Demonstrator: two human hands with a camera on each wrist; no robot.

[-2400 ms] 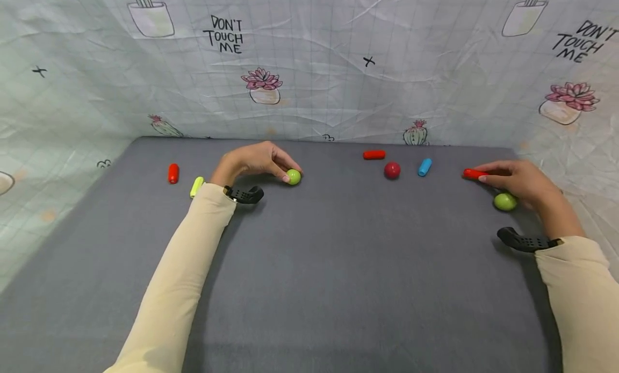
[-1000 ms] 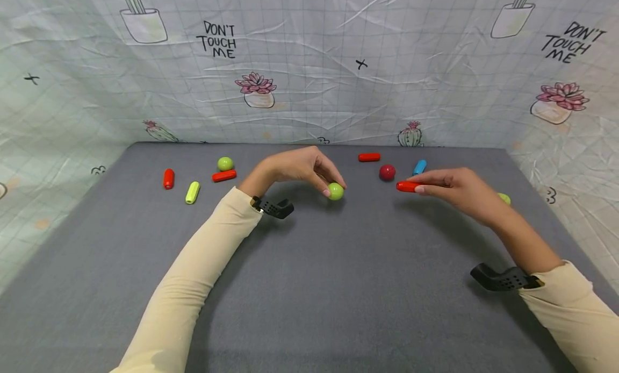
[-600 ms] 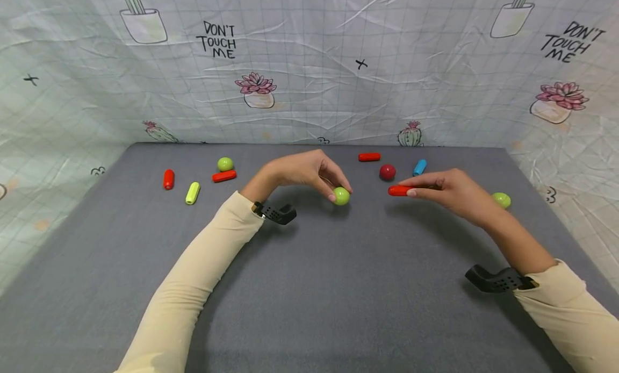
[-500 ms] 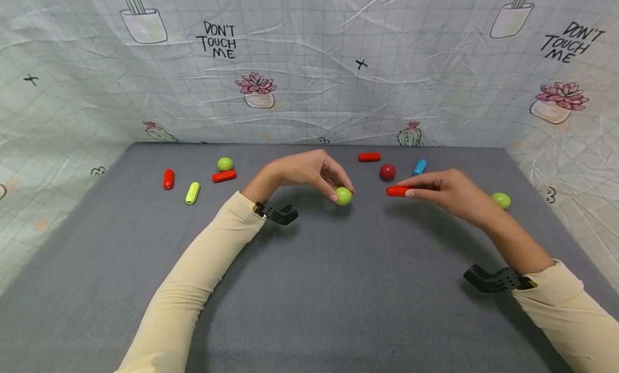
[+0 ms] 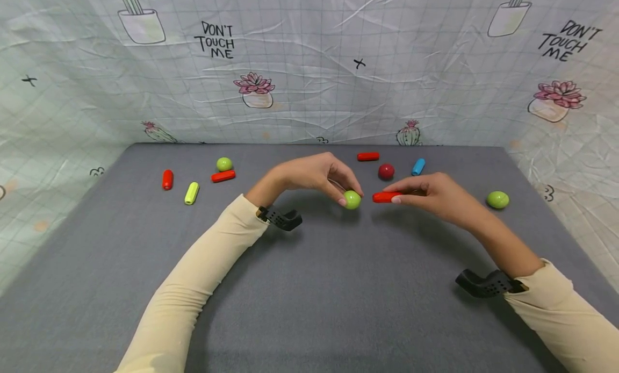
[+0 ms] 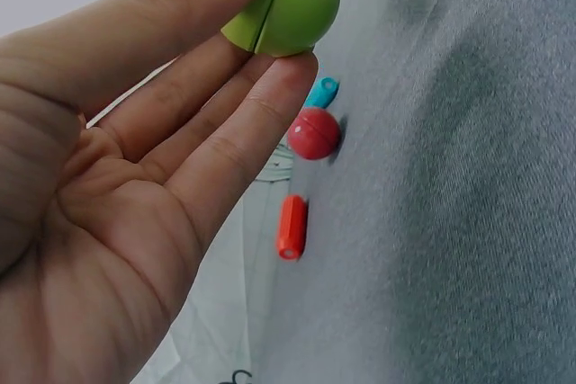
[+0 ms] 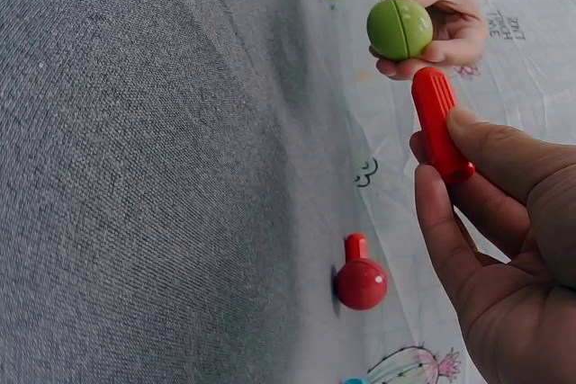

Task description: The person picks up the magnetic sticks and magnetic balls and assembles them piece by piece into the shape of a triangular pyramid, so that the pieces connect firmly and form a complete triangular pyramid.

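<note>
Above the table [image 5: 309,303], the left hand [image 5: 316,173] has the first ball [image 5: 352,200]; at its three o'clock is the first stick [image 5: 384,197], in the right hand [image 5: 431,194]. From this ball, the second ball [image 5: 386,172] lies toward two, the second stick [image 5: 368,156] at one, the third stick [image 5: 418,167] at two but farther, the third ball [image 5: 497,200] well apart at three. Toward nine lie the fourth ball [image 5: 224,164], the fourth stick [image 5: 223,176] just before it, and farther the fifth stick [image 5: 192,193] and sixth stick [image 5: 167,179].

Grey tabletop [image 5: 309,303]. 10 o'clock: two red pegs [image 5: 167,179] [image 5: 223,176], lime peg [image 5: 191,193], green ball [image 5: 224,164]. 1–3 o'clock: red peg [image 5: 368,156], red ball [image 5: 386,171], blue peg [image 5: 418,166], 2nd green ball [image 5: 497,199].
</note>
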